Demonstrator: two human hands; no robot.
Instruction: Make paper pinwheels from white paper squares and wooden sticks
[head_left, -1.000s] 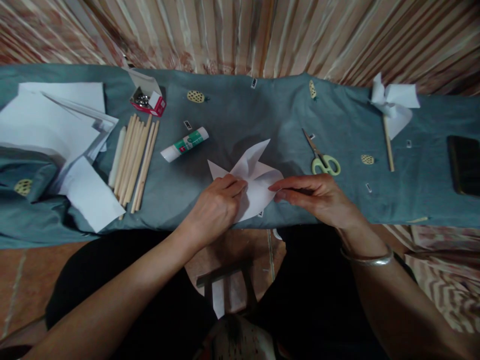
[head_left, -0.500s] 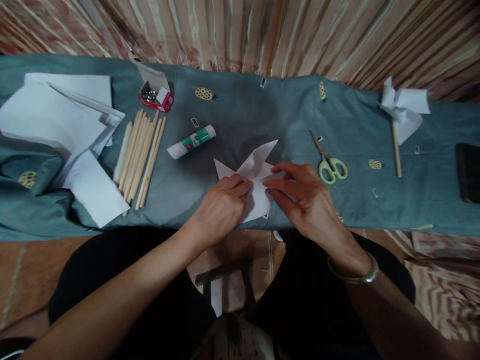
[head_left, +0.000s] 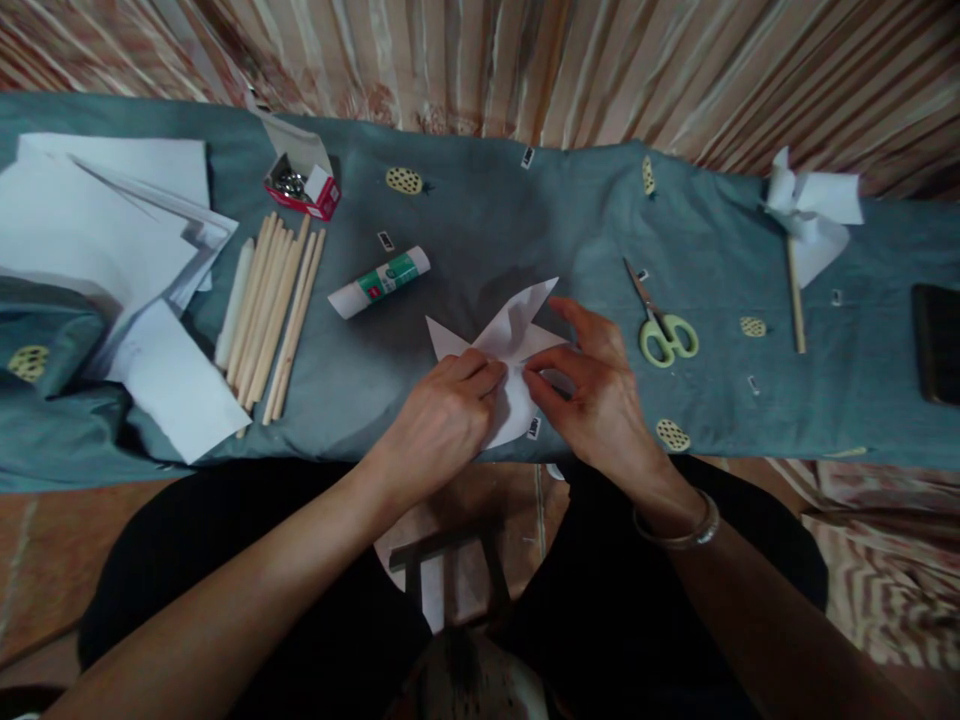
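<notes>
A white paper pinwheel [head_left: 513,318] with pointed blades lies near the front edge of the table, between my hands. My left hand [head_left: 459,398] is closed on its left side, the fingers pressed over the folded middle. On the right, my right hand [head_left: 592,385] pinches at the paper's centre with thumb and index finger; whatever is between those tips is too small to make out. The other fingers of that hand are raised and curved. A glue stick [head_left: 380,282] lies to the upper left, and green-handled scissors [head_left: 660,322] lie to the right.
Wooden sticks [head_left: 271,310] lie in a row at the left beside stacked white paper [head_left: 97,225]. Behind them stands an open red box [head_left: 302,187] of small metal pieces. A pinwheel on a stick [head_left: 806,225] and a dark object [head_left: 937,345] lie at the right.
My right thumb and index finger have closed together at the paper's centre, and the other fingers have lifted. My left hand stays on the paper. The view has shifted slightly.
</notes>
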